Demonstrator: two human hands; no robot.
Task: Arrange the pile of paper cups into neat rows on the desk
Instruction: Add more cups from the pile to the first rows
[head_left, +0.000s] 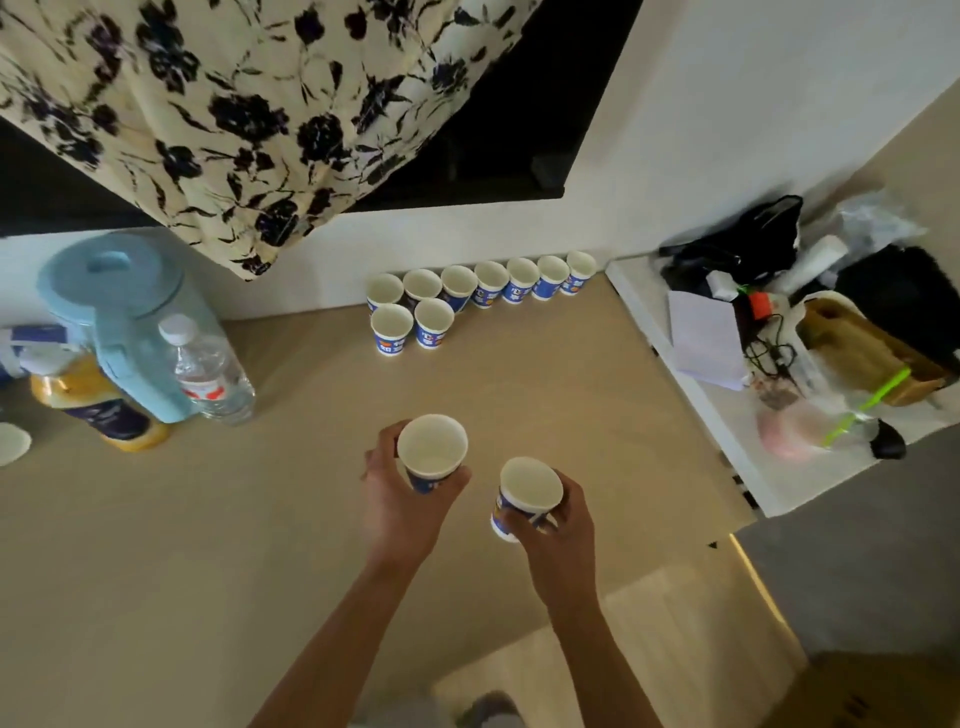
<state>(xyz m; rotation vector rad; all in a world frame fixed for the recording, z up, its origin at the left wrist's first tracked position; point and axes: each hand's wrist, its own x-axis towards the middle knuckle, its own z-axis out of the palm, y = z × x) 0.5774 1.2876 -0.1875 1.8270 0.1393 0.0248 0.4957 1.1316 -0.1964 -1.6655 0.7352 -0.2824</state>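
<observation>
The left hand (400, 499) is held above the bench (291, 519), and its fingers (382, 441) are curled round a first cup (432, 451), which is kept upright with its mouth upward. The right hand (563, 530) is just beside it, its fingers (519, 522) wrapped round a second cup (529, 493), which is tilted slightly to the left. The two cups are held near each other but apart.

At the far edge of the bench, against the white wall, a back row (491, 280) of seven cups is set rim to rim. A front row (413, 325) of two cups is placed just before its left end. To the right of these two, bare bench surface is left open up to the right edge, where a cluttered white side table (727, 431) adjoins. A wide stretch of bare surface is also seen between the hands and the rows.

On the left, room is taken by a pale blue jug (119, 312), a clear water bottle (210, 371) and a yellow bottle (88, 405), grouped closely. A flowered curtain (234, 104) hangs above the far edge.
</observation>
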